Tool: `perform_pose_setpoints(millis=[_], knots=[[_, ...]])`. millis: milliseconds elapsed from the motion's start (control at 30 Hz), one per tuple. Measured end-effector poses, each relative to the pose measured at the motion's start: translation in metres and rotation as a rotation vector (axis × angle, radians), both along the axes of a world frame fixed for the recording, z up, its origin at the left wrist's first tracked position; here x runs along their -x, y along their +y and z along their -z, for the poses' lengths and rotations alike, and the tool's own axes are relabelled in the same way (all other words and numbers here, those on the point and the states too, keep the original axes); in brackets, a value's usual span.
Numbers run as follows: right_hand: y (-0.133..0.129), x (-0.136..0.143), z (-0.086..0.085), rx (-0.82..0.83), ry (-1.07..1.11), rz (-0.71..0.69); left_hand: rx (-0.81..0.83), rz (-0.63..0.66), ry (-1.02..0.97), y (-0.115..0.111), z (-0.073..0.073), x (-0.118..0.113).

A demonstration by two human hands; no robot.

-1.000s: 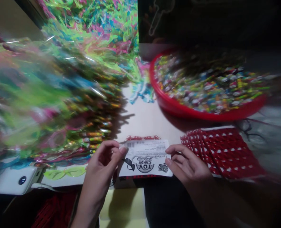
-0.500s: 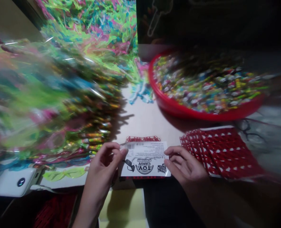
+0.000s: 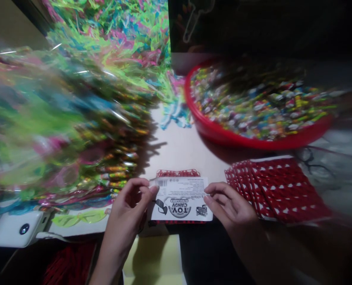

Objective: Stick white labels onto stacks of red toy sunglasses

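Between my two hands is a white printed label card (image 3: 180, 198), its words "TOY CANDY SUNGLASSES" upside down to me. My left hand (image 3: 132, 206) pinches the card's left edge between thumb and fingers. At the opposite edge, my right hand (image 3: 234, 208) closes its thumb and fingertips on the card. Under it, a red patterned piece (image 3: 178, 173) shows along the far side and a little along the near side; most of it is hidden. To the right of my right hand lies a fanned stack of red-and-white patterned pieces (image 3: 283, 190).
A red basin (image 3: 223, 134) full of small wrapped candies stands at the back right. Clear bags of colourful plastic items (image 3: 60, 114) crowd the left. Yellow-green toy glasses (image 3: 79, 218) and a white power bank (image 3: 18, 229) with a cable lie near the front left.
The view shifts very slightly, so everything sits a little further left. Both hands keep their grip on the card, which stays in place on the table.
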State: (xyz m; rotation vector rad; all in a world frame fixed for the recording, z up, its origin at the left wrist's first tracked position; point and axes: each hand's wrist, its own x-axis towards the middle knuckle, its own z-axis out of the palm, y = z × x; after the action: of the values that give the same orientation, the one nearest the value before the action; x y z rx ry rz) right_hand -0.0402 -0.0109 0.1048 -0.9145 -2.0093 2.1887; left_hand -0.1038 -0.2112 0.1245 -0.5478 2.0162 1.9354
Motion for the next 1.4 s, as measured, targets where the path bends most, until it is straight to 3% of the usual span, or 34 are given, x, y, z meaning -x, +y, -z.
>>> perform_pose_setpoints(millis=[333, 533, 733, 1033, 1300, 1400], knots=[[0.000, -0.001, 0.007, -0.027, -0.012, -0.017, 0.016, 0.048, -0.007, 0.001, 0.001, -0.004], [0.003, 0.003, 0.001, -0.162, 0.019, -0.019, 0.054, 0.051, 0.037, 0.002, 0.003, -0.004], [-0.006, 0.006, -0.009, -0.166, 0.047, -0.051, 0.084, 0.038, 0.099, 0.001, -0.002, -0.012], [-0.009, -0.004, -0.043, 0.042, 0.054, -0.132, -0.017, -0.098, 0.197, -0.007, -0.026, -0.037], [-0.005, -0.016, -0.054, 0.265, 0.088, -0.132, -0.107, -0.114, 0.163, -0.020, -0.029, -0.054], [-0.007, -0.022, -0.060, 0.280, 0.068, -0.127, -0.061, -0.076, 0.166, -0.026, -0.032, -0.054]])
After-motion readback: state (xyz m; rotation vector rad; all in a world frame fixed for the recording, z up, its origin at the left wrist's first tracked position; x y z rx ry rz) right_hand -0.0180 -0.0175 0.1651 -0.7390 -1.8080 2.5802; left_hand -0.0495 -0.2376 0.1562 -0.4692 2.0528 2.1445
